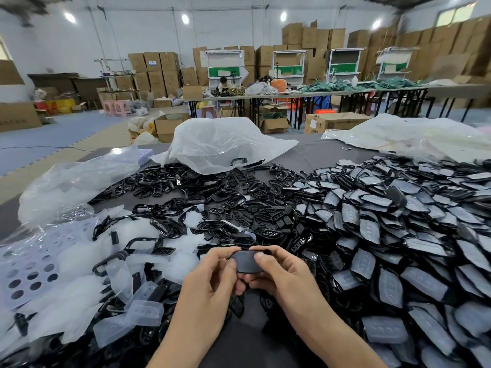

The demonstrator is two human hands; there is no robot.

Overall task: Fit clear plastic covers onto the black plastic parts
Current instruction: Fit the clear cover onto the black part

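Observation:
Both of my hands hold one black plastic part [245,261] just above the table, low in the middle of the view. My left hand [212,274] grips its left end with the thumb on top. My right hand [279,272] grips the right end, thumb pressing the top face. Whether a clear cover lies on the part I cannot tell. Loose clear plastic covers [138,304] lie heaped at the lower left. Bare black parts [212,208] spread across the middle. A big pile of black parts with covers on them [385,235] fills the right side.
A perforated clear sheet [29,272] lies at the far left. Clear plastic bags [220,144] sit at the back of the grey table [318,152], another bag [69,187] at the left. Beyond are cardboard boxes, long tables and a seated person [224,85].

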